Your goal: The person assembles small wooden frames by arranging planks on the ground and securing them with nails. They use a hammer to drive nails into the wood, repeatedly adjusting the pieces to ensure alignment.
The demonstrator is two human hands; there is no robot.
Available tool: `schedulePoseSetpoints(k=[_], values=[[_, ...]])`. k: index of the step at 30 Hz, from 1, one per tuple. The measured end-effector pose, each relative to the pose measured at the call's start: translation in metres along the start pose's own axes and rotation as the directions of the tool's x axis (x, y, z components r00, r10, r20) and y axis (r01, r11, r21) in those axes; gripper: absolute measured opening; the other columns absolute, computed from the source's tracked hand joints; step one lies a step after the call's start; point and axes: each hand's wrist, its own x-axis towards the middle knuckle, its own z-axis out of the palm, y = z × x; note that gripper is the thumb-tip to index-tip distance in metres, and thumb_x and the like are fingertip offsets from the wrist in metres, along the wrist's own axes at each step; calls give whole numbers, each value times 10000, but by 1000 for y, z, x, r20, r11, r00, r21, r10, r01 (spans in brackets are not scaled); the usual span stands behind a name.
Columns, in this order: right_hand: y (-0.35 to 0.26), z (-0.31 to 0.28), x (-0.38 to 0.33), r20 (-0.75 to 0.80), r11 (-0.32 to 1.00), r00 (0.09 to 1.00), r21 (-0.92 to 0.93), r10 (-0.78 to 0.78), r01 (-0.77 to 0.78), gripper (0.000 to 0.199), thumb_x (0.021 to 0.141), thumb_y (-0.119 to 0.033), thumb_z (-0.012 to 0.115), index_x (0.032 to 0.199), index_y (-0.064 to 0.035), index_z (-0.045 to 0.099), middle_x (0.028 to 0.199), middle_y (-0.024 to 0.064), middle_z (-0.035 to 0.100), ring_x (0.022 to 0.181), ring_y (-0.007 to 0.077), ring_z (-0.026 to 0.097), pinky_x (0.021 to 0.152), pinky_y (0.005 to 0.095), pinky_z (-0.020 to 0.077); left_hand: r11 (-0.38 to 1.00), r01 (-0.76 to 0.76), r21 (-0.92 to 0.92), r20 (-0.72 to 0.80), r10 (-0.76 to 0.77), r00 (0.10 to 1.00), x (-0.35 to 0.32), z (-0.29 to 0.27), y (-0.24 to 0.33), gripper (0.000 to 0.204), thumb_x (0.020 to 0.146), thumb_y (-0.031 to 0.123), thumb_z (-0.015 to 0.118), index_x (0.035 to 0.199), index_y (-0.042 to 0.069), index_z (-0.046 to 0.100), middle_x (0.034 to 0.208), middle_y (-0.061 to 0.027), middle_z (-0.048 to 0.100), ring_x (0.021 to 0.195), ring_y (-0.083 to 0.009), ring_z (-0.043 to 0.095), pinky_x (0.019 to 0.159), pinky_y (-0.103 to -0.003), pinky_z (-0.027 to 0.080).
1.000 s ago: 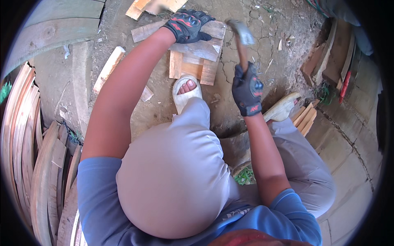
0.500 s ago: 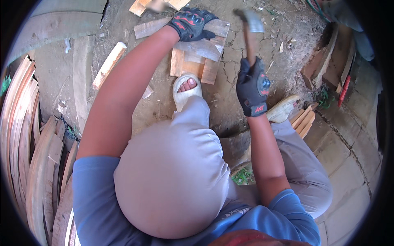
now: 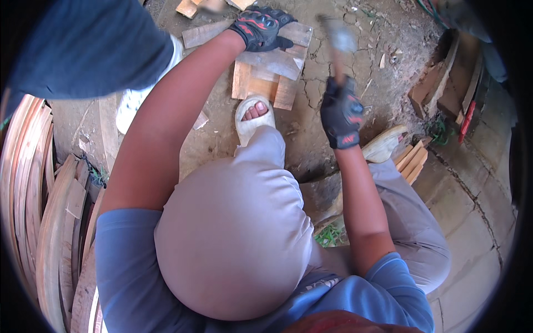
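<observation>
My left hand (image 3: 260, 29), in a black glove with red trim, lies over a small frame of wooden boards (image 3: 270, 83) on the ground. Its thumb stands apart from the fingers, and the fingertips point right. Beneath it, a greyish crosspiece (image 3: 276, 64) spans several lighter slats. To the right, my right hand (image 3: 341, 114), gloved alike, is closed round the wooden handle of a hammer (image 3: 337, 61). The hammer's head is raised, blurred by motion, and apart from the boards. My sandalled foot (image 3: 255, 114) is at the boards' near edge.
Another person's leg (image 3: 89, 47) in dark trousers, with a white shoe (image 3: 130, 108), stands beside my left arm. Long curved planks (image 3: 55, 222) are stacked at left. Rough timber (image 3: 436, 91) and a red tool-like object (image 3: 466, 122) lie at right. Cut sticks (image 3: 411, 162) sit near my right foot.
Another person's leg and white shoe have come in at the upper left, covering a loose wood piece. My right hand and the hammer have shifted slightly; my left hand stays on the boards.
</observation>
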Motion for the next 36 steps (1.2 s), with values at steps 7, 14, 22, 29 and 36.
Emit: schedulePoseSetpoints(k=[7, 14, 22, 29, 36], values=[[-20, -23, -9, -199, 979, 975, 154, -101, 133, 316, 1101, -393, 596, 1134, -79, 608, 863, 247, 722, 774, 469, 719, 669, 578, 543, 999, 15, -52, 53, -12, 999, 3, -8, -2, 760, 981, 648, 663, 1607, 238, 531, 1602, -112, 575, 1469, -350, 552, 1251, -492, 409], [-11, -12, -1, -122, 998, 992, 66, -11, 19, 306, 1106, -375, 598, 1142, -73, 626, 840, 244, 712, 776, 487, 718, 675, 583, 554, 1000, 5, 16, 44, -6, 999, 8, -5, -7, 772, 988, 648, 648, 1616, 218, 512, 1617, -110, 553, 1462, -353, 557, 1243, -516, 417], [-16, -11, 6, -38, 994, 998, 89, -57, 61, 321, 1115, -380, 573, 1133, -62, 615, 896, 262, 719, 832, 486, 719, 703, 574, 555, 1000, 8, 10, 11, -8, 1000, 2, -3, -6, 786, 978, 672, 647, 1603, 212, 528, 1592, -115, 583, 1452, -361, 566, 1233, -500, 434], [26, 29, -8, 162, 994, 987, -109, -1, 19, 347, 1124, -381, 546, 1149, -44, 626, 934, 279, 726, 848, 493, 720, 728, 587, 558, 999, -30, -34, -11, 29, 1000, 3, -10, 4, 764, 973, 652, 660, 1577, 197, 555, 1552, -113, 617, 1439, -347, 580, 1209, -486, 453], [-8, -14, -14, -165, 981, 985, 175, -52, 81, 355, 1122, -396, 549, 1141, -46, 607, 931, 284, 723, 851, 508, 713, 727, 585, 558, 994, -31, -104, 12, 32, 999, -2, -3, -2, 744, 990, 650, 648, 1581, 208, 553, 1564, -109, 608, 1449, -331, 574, 1214, -503, 450]])
